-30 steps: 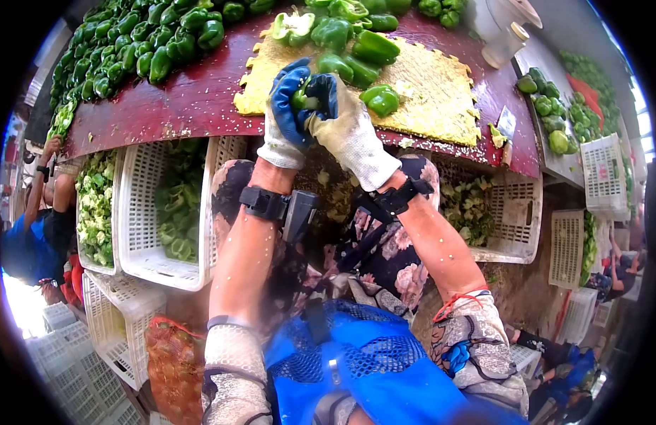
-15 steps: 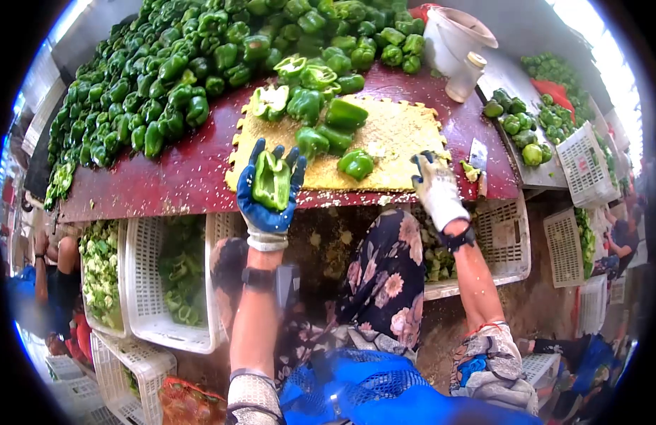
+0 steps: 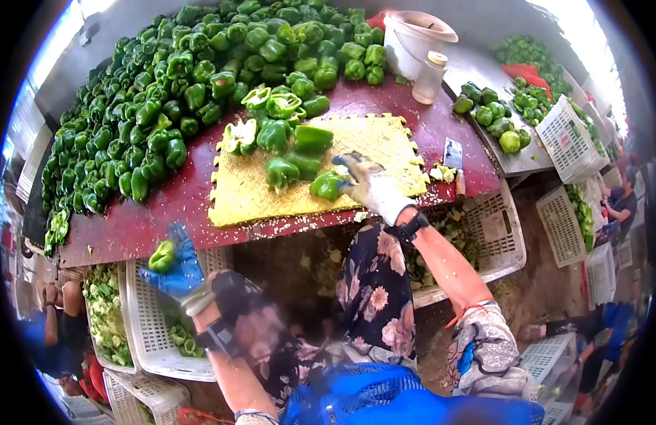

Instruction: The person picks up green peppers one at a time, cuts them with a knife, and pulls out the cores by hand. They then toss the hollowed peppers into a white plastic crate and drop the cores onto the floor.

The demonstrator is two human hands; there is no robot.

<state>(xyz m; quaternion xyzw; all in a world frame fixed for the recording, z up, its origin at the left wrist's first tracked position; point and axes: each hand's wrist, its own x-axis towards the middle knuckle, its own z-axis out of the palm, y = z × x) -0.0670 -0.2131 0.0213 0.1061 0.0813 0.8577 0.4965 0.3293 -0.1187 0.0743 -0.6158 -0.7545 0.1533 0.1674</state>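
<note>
Low at the left, my left hand (image 3: 178, 269) in a blue-coated glove has its fingers spread over a white crate (image 3: 140, 319). A green bell pepper piece (image 3: 161, 257) overlaps its open fingers, not gripped. My right hand (image 3: 370, 183), in a whitish glove, reaches over the yellow foam mat (image 3: 374, 138) with fingers apart. Its fingertips are right at the side of a cut green bell pepper (image 3: 326, 185). More peppers, whole and cut, lie on the mat, among them a long pepper piece (image 3: 313, 139) and an opened pepper half (image 3: 239, 136).
A large heap of green bell peppers (image 3: 200, 78) covers the back left of the red table (image 3: 129, 230). A knife (image 3: 453, 159) lies right of the mat. Behind it stand a white bucket (image 3: 406, 49) and a plastic jar (image 3: 428, 79). Another crate (image 3: 501, 227) sits below right.
My left hand has moved left and down from the mat's front edge to over the crate, its fingers spreading from the pepper piece. My right hand has moved left to the cut pepper.
</note>
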